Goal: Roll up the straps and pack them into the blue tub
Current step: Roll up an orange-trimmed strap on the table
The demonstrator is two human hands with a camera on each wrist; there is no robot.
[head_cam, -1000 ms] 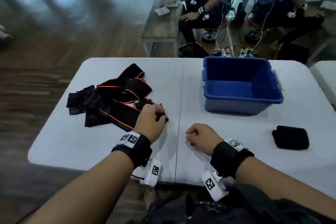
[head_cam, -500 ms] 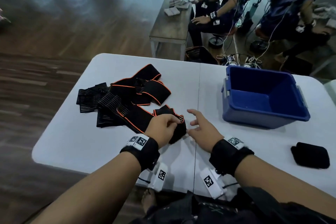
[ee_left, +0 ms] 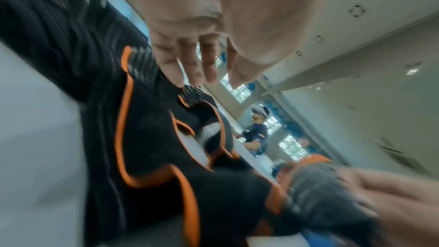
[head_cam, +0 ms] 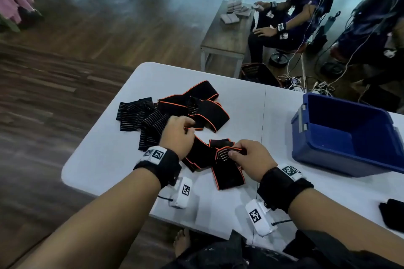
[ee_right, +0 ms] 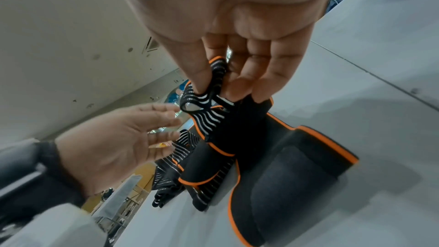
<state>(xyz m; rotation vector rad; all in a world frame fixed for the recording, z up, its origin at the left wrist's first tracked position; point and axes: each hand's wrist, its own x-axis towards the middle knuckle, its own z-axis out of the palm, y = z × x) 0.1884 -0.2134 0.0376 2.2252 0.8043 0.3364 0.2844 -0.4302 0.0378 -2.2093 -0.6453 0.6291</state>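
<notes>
A pile of black straps (head_cam: 175, 111) with orange edges and striped ends lies on the white table (head_cam: 105, 159), left of centre. My right hand (head_cam: 235, 153) pinches the striped end (ee_right: 204, 112) of the nearest strap (head_cam: 227, 174) between thumb and fingers and holds it just above the table. The rest of that strap (ee_right: 285, 176) trails flat on the tabletop. My left hand (head_cam: 188, 125) hovers over the pile with fingers (ee_left: 202, 69) stretched out, holding nothing. The blue tub (head_cam: 341, 159) stands to the right, and the part of its inside that shows holds nothing.
A black rolled strap (head_cam: 393, 214) lies on the table at the near right edge. Beyond the table are a wooden bench (head_cam: 225, 43), two seated people and cables on the floor. The table's left edge drops to wooden floor.
My right hand has taken hold of the strap's striped end. My left hand has let go of it and moved away over the pile, fingers now spread.
</notes>
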